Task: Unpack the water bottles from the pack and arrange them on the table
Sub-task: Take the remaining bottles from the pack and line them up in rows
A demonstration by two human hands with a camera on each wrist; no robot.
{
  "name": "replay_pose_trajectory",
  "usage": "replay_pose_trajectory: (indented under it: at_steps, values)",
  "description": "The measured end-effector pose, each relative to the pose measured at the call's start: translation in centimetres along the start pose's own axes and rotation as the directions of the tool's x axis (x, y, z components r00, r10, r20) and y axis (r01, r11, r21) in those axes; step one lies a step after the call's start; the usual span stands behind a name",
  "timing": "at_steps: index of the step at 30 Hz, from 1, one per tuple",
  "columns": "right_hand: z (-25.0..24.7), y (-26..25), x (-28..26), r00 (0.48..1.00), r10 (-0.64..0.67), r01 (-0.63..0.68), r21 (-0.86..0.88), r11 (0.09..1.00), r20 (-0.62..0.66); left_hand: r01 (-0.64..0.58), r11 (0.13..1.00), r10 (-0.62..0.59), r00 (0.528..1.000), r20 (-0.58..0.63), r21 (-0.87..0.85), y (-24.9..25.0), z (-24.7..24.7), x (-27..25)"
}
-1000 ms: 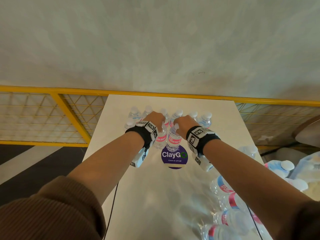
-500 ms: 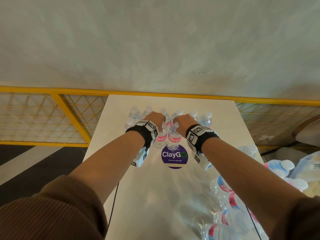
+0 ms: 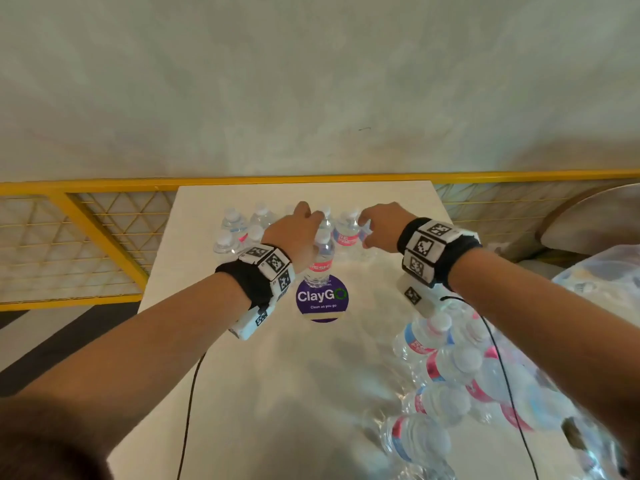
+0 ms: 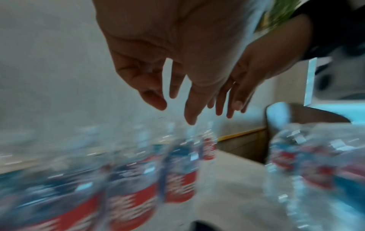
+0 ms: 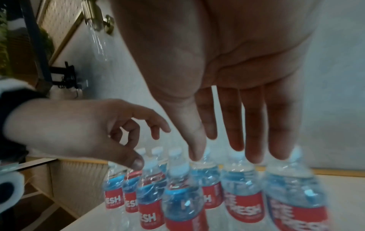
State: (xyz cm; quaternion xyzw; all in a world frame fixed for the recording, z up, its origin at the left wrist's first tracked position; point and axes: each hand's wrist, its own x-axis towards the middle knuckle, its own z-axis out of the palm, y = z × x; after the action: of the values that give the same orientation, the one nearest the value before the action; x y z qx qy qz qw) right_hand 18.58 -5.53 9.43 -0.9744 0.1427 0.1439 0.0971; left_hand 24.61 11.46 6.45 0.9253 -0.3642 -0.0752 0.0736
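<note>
Several clear water bottles with red-and-blue labels stand upright in a cluster [image 3: 263, 226] at the far end of the white table [image 3: 242, 375]. One more bottle [image 3: 320, 258] stands just in front of them. My left hand [image 3: 308, 216] hovers over the cluster with relaxed fingers and holds nothing [image 4: 177, 106]. My right hand [image 3: 367, 230] hangs above the right-hand bottles, its fingers straight down over the caps [image 5: 227, 148] and empty. The torn plastic pack [image 3: 467, 375], with several bottles lying in it, sits at the near right under my right forearm.
A purple round "ClayGo" sticker [image 3: 322, 297] lies mid-table, just in front of the front bottle. A yellow mesh railing [image 3: 69, 216] runs behind and to the left of the table. Black cables [image 3: 188, 393] trail from both wrists. A round wooden piece of furniture [image 3: 588, 220] stands at the right.
Both hands gripped a bottle each, side by side by the sticker. Now they have let go, lifted and spread apart, and the bottles stand on the table.
</note>
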Motion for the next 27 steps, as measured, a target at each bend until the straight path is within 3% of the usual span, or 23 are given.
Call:
replay_pose_trajectory:
  at_steps: [3,7,12,16,21,27]
  values:
    - [-1.7,4.0,-2.7,0.995,0.098,-0.096,-0.065,0.993,0.03,-0.194,0.979,0.197,0.979,0.051,-0.065,4.8,-0.2,-0.7]
    - [-2.1,7.8,-6.6,0.978,0.19,-0.177,-0.142,0.974,0.087,-0.374,0.919,0.391,0.906,0.165,-0.122,11.4,1.2,-0.5]
    - [-0.2,10.2,-10.9,0.96,0.201,-0.157,-0.22,0.963,0.194,-0.407,0.89,0.456,0.82,0.347,-0.208,16.3,3.9,-0.6]
    - [2.4,11.5,-13.0,0.933,0.209,-0.145,-0.225,0.964,0.292,-0.422,0.889,0.457,0.802,0.385,-0.177,18.0,5.7,-1.4]
    - [4.8,12.6,-13.9,0.937,0.207,-0.171,-0.147,0.974,0.281,-0.348,0.918,0.394,0.847,0.357,-0.188,17.7,6.7,-1.2]
    - [4.1,12.4,-12.3,0.975,0.186,-0.19,0.023,0.981,0.125,-0.198,0.952,0.264,0.917,0.299,-0.231,15.2,5.8,-0.8]
